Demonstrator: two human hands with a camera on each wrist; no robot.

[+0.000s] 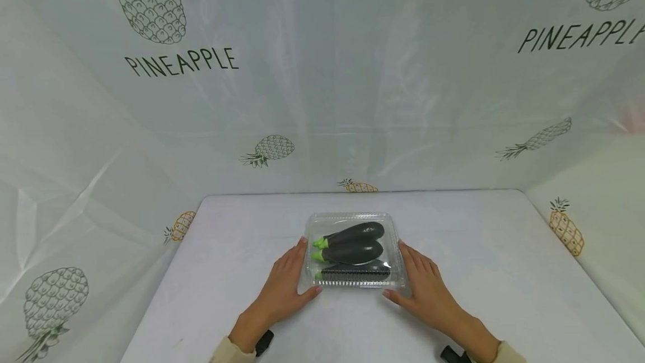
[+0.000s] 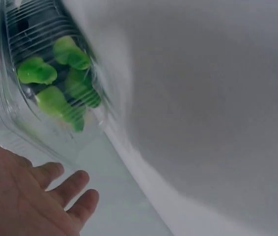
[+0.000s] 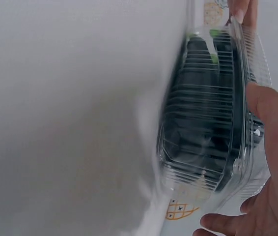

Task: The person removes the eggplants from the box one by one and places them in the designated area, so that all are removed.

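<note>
Far left of the left grip, a pineapple print (image 1: pixel 55 301) marks the sheet. Behind the left grip come a pale sleeve (image 1: pixel 232 352) and a black band (image 1: pixel 264 343). The left grip (image 1: pixel 282 290) is spread, fingers extended along the container's left side, thumb near its front corner, clasping nothing. Between both grips, the clear plastic container (image 1: pixel 347 215) sits on the white counter (image 1: pixel 242 240), holding three dark eggplants (image 1: pixel 353 252), their green stems (image 1: pixel 318 243) toward the left grip. The right grip (image 1: pixel 428 290) is likewise spread, fingers beside the right side, thumb at the near edge, clasping nothing.
</note>
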